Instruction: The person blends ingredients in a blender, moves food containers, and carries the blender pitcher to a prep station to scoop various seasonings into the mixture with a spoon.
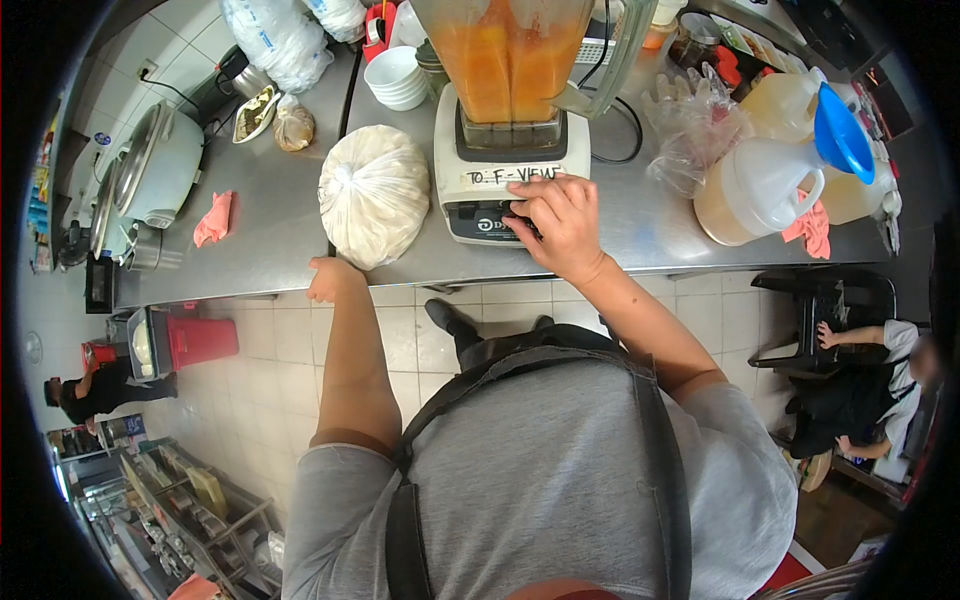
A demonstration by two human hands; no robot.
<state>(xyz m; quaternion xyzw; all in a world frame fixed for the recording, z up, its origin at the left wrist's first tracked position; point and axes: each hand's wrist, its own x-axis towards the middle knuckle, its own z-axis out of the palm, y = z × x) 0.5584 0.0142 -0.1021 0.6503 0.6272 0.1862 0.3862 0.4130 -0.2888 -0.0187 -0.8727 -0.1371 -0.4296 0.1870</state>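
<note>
A blender stands on the steel counter in front of me, with an orange mixture in its clear jar (515, 65). My right hand (555, 225) is at the front panel of the blender base (460, 180), its fingers closed around a dark control knob. Handwritten letters on a label show just above those fingers. My left hand (335, 279) holds the front edge of the counter, fingers curled and partly hidden. Just beyond it sits a knotted plastic bag (374, 195) with pale contents, left of the blender.
White bowls (396, 75) are stacked behind the bag. To the right stand plastic jugs (745, 195), one under a blue funnel (843, 132), near a crumpled clear bag (695, 130). A large cooker (160, 165) and a pink cloth (213, 218) lie left. Two people are at the sides.
</note>
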